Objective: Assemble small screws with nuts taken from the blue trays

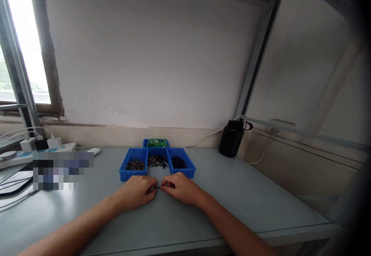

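My left hand (141, 189) and my right hand (179, 187) meet just in front of the blue bins, fingertips pinched. Between them runs a small dark thin piece (158, 187), each end covered by fingers; its exact kind is too small to tell. Beyond my left hand stands a blue bin (124, 173) holding many small metallic parts (135, 165). Behind my right hand is another blue bin (189, 171) with small black parts (178, 162). A heap of mixed metal and black pieces (157, 161) lies between these two bins.
A third blue bin (144, 144) with green packets (156, 143) sits against the wall. At the right back stands a black bottle (231, 139) beside a white cable (205, 135). Left are a power strip (68, 148), a white mouse (94, 151) and a phone-like device (17, 180).
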